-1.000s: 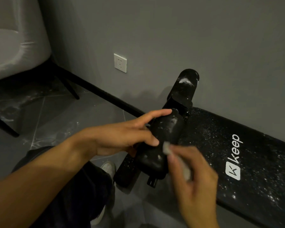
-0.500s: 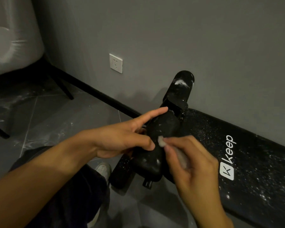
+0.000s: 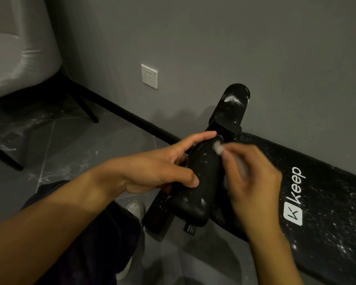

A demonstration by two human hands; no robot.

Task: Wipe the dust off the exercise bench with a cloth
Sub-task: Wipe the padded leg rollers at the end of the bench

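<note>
A white wall socket (image 3: pixel 149 76) sits above the black baseboard (image 3: pixel 132 118), a pale chair (image 3: pixel 14 58) is cut off at the left edge, and a white shoe (image 3: pixel 136 208) shows on the dusty floor (image 3: pixel 70 140). The exercise bench (image 3: pixel 327 227), speckled white, lies along the wall and runs out of view at the right. The left hand (image 3: pixel 158 169) has its grip clamped on the near roller (image 3: pixel 201 182), thumb across the front and forefinger stretched along it. The far roller (image 3: pixel 232 108) carries a white smear. The right hand (image 3: pixel 253 182) pinches the cloth (image 3: pixel 217 147), which has moved from mid-roller up to the roller's far end. That hand is motion-blurred, and its fingers hide most of the cloth.
</note>
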